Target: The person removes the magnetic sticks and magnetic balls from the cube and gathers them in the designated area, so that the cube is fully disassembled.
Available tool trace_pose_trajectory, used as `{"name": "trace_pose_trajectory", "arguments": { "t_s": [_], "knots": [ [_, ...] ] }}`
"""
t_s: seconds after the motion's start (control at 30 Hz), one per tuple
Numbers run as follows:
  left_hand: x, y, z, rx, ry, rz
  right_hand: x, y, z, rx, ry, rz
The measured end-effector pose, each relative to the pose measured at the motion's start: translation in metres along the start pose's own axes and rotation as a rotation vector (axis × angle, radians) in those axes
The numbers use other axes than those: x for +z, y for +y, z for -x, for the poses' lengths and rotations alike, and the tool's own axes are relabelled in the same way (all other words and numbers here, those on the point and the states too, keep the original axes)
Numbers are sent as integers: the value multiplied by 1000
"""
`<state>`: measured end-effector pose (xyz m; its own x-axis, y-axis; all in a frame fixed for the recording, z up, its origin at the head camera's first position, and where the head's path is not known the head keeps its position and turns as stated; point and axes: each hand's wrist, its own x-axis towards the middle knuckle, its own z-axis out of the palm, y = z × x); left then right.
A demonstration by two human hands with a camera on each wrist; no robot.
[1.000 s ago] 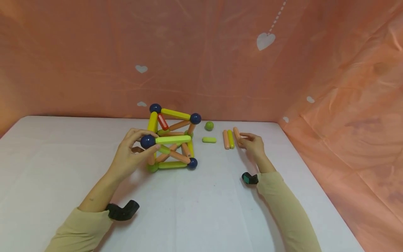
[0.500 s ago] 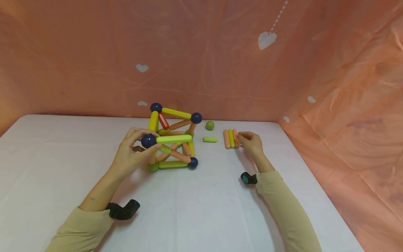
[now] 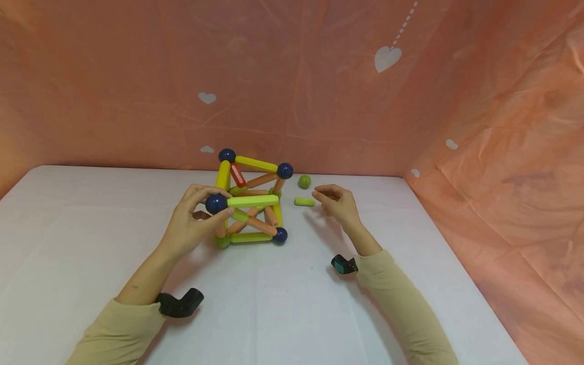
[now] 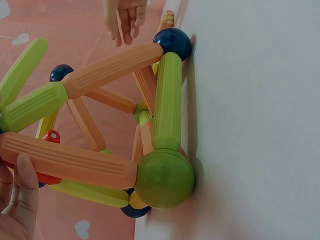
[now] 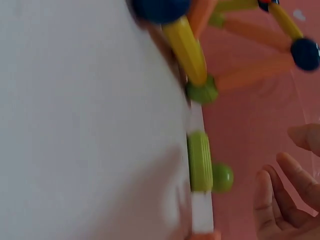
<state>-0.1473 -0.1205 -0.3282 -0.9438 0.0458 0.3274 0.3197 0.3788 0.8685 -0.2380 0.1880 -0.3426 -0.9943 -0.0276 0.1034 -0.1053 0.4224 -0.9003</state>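
A box-like frame of magnetic sticks and balls stands on the table, with navy balls, green balls and yellow, lime and peach sticks. My left hand point(image 3: 189, 218) pinches the navy ball point(image 3: 216, 204) at its near upper left corner, from which a lime stick point(image 3: 253, 201) points right, its other end free. My right hand point(image 3: 338, 207) hovers right of a short lime stick point(image 3: 304, 202), fingers apart and holding nothing. In the right wrist view that short stick point(image 5: 200, 161) lies beside a loose green ball point(image 5: 223, 177), apart from the fingers.
The green ball point(image 3: 304, 181) lies behind the short stick. A peach stick end point(image 5: 204, 236) shows at the bottom of the right wrist view; the right hand hides the loose sticks in the head view. A pink curtain point(image 3: 292, 86) hangs behind the white table point(image 3: 292, 304).
My right hand set a peach stick straight beside two others, let go of it and moved left towards the short lime stick. My left hand keeps its hold on the navy ball.
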Motion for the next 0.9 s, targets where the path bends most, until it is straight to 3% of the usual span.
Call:
{"name": "trace_pose_trajectory", "arguments": {
  "t_s": [0.4, 0.57, 0.9],
  "knots": [
    [0, 0, 0, -6, -2, -4, 33, -9, 15, -78, -175, -120],
    [0, 0, 1, 10, 0, 1, 40, -10, 19, -105, -229, -78],
    [1, 0, 1, 10, 1, 7, 54, -13, 25, -57, -318, -101]
  ]
}}
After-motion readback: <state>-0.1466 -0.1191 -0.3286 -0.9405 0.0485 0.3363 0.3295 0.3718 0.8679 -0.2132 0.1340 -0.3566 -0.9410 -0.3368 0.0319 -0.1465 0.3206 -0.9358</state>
